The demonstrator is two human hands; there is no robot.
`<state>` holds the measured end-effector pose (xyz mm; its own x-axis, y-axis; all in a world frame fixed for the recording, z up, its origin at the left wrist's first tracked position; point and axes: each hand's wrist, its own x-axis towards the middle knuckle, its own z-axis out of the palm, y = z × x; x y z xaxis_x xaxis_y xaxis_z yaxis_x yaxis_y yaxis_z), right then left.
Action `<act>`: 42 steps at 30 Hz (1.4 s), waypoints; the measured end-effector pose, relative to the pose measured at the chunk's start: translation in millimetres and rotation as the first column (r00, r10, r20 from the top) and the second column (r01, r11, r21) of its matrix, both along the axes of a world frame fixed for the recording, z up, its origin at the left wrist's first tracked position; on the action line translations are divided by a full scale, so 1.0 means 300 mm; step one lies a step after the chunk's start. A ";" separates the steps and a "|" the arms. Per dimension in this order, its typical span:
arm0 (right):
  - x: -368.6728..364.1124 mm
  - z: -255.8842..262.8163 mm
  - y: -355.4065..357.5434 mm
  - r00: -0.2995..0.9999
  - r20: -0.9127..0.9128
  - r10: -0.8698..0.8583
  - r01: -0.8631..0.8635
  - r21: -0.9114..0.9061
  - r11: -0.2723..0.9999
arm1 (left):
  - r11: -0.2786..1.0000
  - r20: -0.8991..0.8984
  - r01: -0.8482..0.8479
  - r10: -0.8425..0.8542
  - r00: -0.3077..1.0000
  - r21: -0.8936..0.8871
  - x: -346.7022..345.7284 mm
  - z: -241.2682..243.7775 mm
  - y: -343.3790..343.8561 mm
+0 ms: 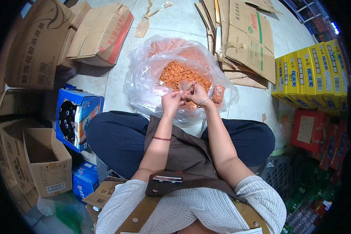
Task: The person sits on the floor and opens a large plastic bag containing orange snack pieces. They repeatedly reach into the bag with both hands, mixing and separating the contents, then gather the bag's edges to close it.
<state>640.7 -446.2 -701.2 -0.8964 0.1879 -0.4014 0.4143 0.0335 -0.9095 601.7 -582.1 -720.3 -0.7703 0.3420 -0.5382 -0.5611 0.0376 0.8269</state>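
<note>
A large clear plastic bag (pixel 137 73) lies wide-mouthed on the floor before me. Inside it is a heap of small orange dried food (pixel 174 73), which looks like dried shrimp. Over the heap my left hand (pixel 171 102) and my right hand (pixel 197 94) meet, fingertips pinched on a small clear plastic bag (pixel 182 86). My fingers hide most of that small bag, so its contents cannot be made out. Clear plastic with a thin red line (pixel 163 90) lies beside my left hand. At the right, a filled clear packet of the orange food (pixel 218 95) rests near my right wrist.
Flattened cardboard (pixel 248 38) is stacked ahead right, beside yellow boxes (pixel 310 73). Cardboard cartons (pixel 96 35) stand ahead left. Close to my left knee is a blue carton of bottles (pixel 80 117), with an open cardboard box (pixel 49 172) behind it. A red box (pixel 307 130) sits at right.
</note>
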 end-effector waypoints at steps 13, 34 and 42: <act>-0.026 -0.022 -0.023 0.995 0.005 -0.098 0.063 0.739 0.671 | 0.778 -0.603 -0.148 -0.335 0.723 -0.610 0.035 0.004 0.008; 0.032 -0.196 -0.192 0.856 0.501 -0.126 -0.306 0.687 0.659 | 0.895 -0.730 -0.303 -0.034 0.683 -0.326 -0.038 0.001 -0.067; 0.016 -0.432 -0.172 0.910 0.362 -0.203 -0.136 0.722 0.679 | 0.741 -0.613 -0.169 -0.380 0.693 -0.650 0.061 0.028 -0.044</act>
